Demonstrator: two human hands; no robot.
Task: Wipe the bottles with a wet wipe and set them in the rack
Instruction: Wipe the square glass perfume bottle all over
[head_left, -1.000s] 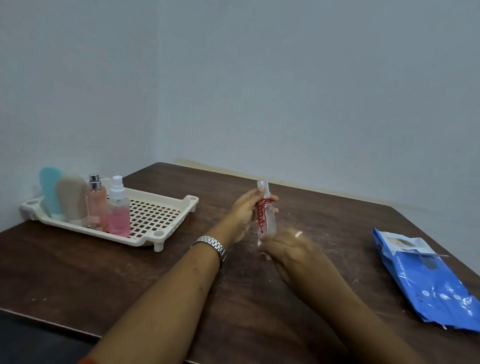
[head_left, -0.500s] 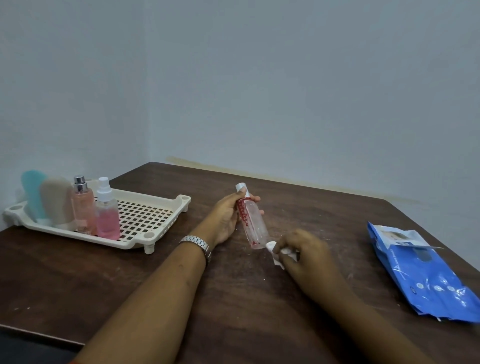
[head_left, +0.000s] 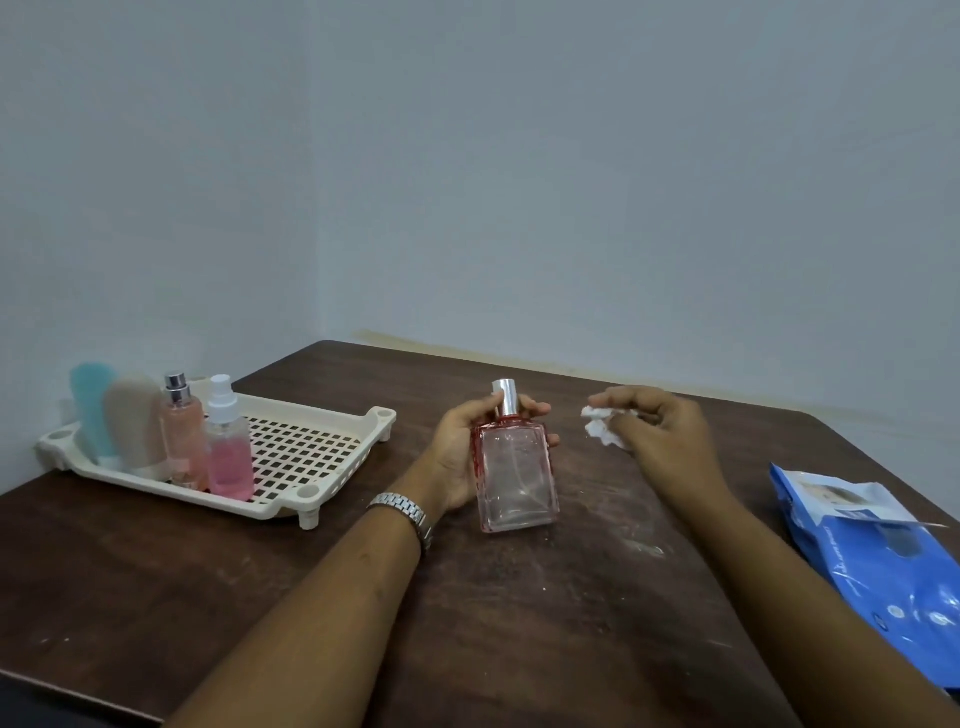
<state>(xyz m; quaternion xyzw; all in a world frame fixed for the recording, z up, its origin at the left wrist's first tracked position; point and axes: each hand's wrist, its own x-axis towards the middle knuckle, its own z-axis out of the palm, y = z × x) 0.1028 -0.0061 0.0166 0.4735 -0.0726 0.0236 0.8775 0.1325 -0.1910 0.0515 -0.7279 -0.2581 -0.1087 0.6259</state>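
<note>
Over table (head_left: 467, 623), bottle (head_left: 517, 478) between left fingers (head_left: 536, 409)

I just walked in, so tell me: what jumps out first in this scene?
At the centre, the left hand holds a square glass perfume bottle with red edges and a silver cap. Just right of it, the right hand pinches a crumpled white wipe. At the far left, a cream rack holds four bottles in a row.
</note>
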